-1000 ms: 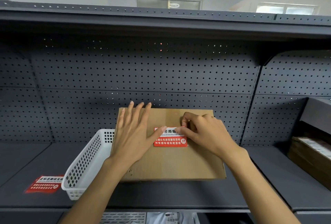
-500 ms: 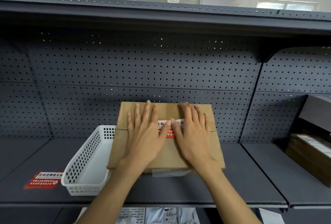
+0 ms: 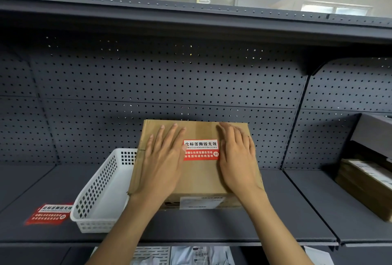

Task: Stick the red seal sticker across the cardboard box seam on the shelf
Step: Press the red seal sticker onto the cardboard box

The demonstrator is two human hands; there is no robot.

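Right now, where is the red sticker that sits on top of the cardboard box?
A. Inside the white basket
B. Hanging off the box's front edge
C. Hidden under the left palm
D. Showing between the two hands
D: the red seal sticker lies flat on the cardboard box, in the gap between the left hand and the right hand.

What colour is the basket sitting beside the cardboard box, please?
White, with a grid of small holes in its walls; the basket shows in the head view.
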